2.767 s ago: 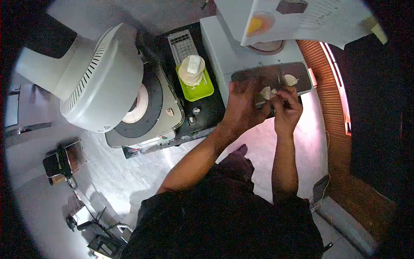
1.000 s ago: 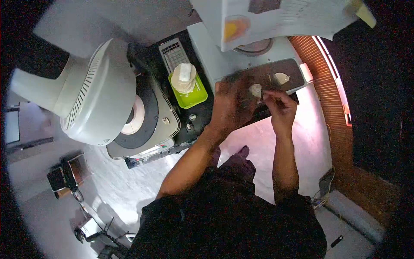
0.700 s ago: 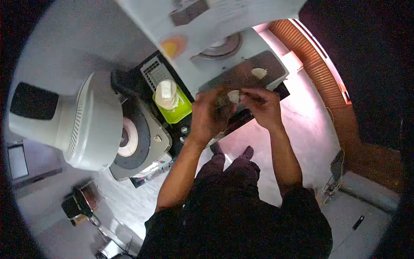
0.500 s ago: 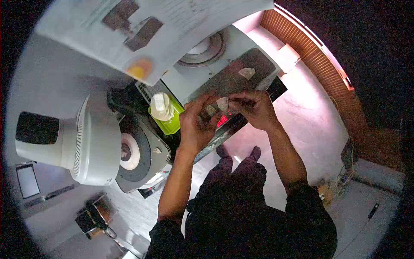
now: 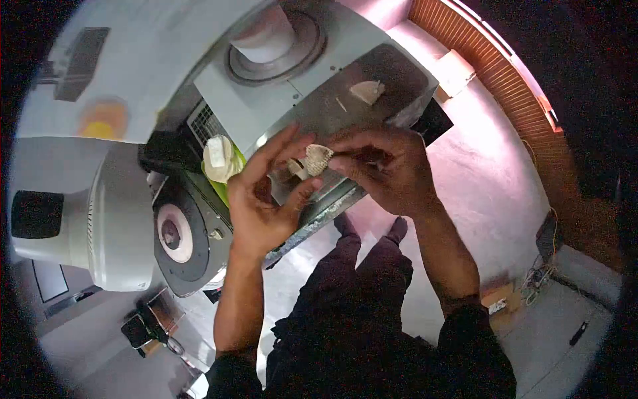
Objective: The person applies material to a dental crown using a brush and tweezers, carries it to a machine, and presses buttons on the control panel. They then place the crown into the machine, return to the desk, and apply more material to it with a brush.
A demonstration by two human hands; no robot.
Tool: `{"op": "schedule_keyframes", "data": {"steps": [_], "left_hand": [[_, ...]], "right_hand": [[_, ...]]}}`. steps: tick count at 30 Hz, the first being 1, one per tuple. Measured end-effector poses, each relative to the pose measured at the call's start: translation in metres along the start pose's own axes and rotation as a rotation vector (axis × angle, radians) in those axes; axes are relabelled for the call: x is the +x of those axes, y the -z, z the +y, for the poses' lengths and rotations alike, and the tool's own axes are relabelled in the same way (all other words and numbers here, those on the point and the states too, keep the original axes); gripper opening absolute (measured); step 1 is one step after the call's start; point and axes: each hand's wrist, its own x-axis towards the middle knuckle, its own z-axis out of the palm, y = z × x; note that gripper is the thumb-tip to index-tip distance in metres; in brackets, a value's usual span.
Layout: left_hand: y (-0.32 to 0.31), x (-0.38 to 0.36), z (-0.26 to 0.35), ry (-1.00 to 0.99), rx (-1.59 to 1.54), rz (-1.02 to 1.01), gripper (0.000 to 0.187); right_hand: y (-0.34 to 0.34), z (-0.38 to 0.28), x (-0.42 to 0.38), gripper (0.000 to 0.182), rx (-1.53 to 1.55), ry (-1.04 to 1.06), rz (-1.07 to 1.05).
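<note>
My right hand (image 5: 389, 166) pinches a small cream-coloured, plaster-like wedge (image 5: 319, 159) between thumb and fingertips; its face is covered in fine bumpy texture. My left hand (image 5: 262, 206) is open around the left side of that wedge, thumb and forefinger well apart, the thumb tip close below it. Another small pale piece (image 5: 296, 167) shows in the gap between my left thumb and fingers; some of those fingers are hidden. Beyond both hands, a similar pale wedge (image 5: 367, 92) lies on the dark grey tray-like surface (image 5: 405, 76).
At left stands a grey-white machine (image 5: 126, 219) beside a round dark disc (image 5: 189, 233) with a pale centre. A lime-green tray (image 5: 236, 159) holds a stack of white pieces (image 5: 220, 158). Behind is a round turntable-like base (image 5: 312, 50). A printed sheet (image 5: 66, 113) hangs upper left.
The view has shifted, moving the bench leftward in frame. My left hand has opened wider and moved left, and the textured face of the wedge in my right hand now shows plainly.
</note>
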Motion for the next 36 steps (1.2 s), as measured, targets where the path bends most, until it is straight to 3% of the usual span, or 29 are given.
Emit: {"op": "schedule_keyframes", "data": {"steps": [7, 11, 14, 20, 23, 26, 36], "left_hand": [[-0.001, 0.004, 0.001, 0.062, -0.05, -0.002, 0.084], [-0.001, 0.006, -0.005, -0.037, -0.14, 0.025, 0.079], [0.001, 0.008, -0.004, -0.032, -0.106, 0.021, 0.078], [0.002, 0.01, 0.002, -0.02, -0.122, 0.065, 0.074], [0.004, 0.011, 0.001, -0.022, -0.115, 0.075, 0.072], [0.003, 0.013, 0.003, -0.037, -0.153, 0.078, 0.071], [0.007, 0.02, -0.001, -0.028, -0.127, 0.041, 0.069]], "right_hand": [[0.006, 0.005, 0.01, 0.019, 0.049, 0.141, -0.002], [0.005, 0.001, 0.011, 0.019, 0.16, 0.103, -0.006], [0.013, 0.003, 0.016, 0.015, 0.075, 0.148, -0.143], [0.016, -0.008, 0.022, 0.015, 0.047, 0.116, -0.201], [0.018, -0.007, 0.027, 0.015, 0.039, 0.184, -0.22], [0.013, -0.006, 0.032, 0.015, 0.035, 0.163, -0.108], [0.026, -0.017, 0.042, 0.023, -0.087, 0.141, -0.215]]}}
